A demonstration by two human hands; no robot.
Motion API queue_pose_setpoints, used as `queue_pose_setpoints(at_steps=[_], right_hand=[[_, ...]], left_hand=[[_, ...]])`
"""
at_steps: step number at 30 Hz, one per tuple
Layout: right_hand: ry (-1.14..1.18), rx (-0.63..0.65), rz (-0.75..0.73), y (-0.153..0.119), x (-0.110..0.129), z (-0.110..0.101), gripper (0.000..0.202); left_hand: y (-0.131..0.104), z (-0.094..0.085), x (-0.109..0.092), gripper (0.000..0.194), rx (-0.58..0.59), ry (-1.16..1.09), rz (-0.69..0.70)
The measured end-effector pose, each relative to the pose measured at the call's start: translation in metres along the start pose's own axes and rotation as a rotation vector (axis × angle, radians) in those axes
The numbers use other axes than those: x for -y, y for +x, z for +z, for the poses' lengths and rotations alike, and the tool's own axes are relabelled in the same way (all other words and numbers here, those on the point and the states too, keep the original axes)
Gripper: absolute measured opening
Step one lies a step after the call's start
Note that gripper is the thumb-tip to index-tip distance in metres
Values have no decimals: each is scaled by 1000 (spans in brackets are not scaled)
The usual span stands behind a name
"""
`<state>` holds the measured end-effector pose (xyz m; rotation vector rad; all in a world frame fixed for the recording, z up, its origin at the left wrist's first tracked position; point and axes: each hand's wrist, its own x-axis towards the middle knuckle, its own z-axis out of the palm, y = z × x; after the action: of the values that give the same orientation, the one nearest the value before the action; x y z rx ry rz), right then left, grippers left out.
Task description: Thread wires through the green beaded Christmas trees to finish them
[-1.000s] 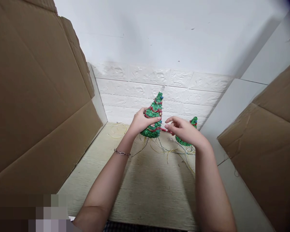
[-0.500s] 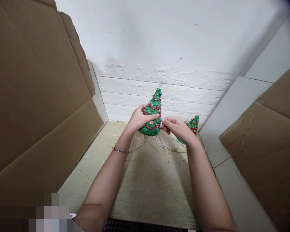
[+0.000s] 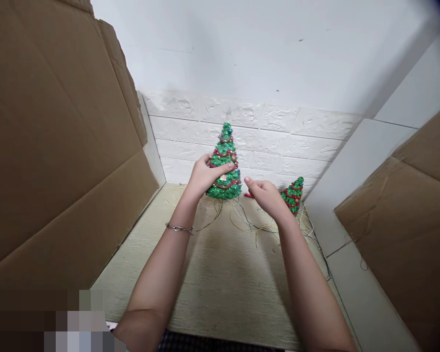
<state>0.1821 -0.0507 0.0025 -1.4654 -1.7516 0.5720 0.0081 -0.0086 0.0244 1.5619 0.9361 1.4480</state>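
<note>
– White brick-patterned wall (image 3: 181, 106) is rising beyond the desk (image 3: 227, 293). Where is the larger tree (image 3: 223, 189) standing?

– Toward the far middle, its long axis running nearly upright. The left hand (image 3: 202, 177) is grasping it from the left, thumb lying across the front.

– And the right hand (image 3: 267, 196)?

– Hovering just right of the larger tree, apart from it; the tree is lying directly leftward of that grip. Its fingers are curling in, but I can't tell whether they're clasping the red object (image 3: 248, 195) showing beside them.

– What's showing farther right?

– A smaller tree (image 3: 295, 193), partly hiding behind that hand.
</note>
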Motion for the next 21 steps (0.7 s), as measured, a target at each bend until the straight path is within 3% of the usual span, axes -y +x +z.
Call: queue_pose_setpoints(at_steps=[5, 9, 14, 18, 21], right_hand=[[-327, 2, 9, 11, -17, 23, 38], [-354, 92, -98, 23, -19, 68, 23], [-310, 76, -291, 56, -5, 137, 36], [-368, 197, -240, 86, -2, 175, 31], [-403, 299, -272, 97, -2, 192, 22]], left_hand=[[-9, -25, -27, 62, -456, 277, 274], [-25, -45, -53, 63, -668, 429, 437], [-37, -63, -69, 51, -765, 381, 653], [-42, -70, -73, 47, -784, 460, 569], [-41, -74, -71, 53, -755, 424, 585]])
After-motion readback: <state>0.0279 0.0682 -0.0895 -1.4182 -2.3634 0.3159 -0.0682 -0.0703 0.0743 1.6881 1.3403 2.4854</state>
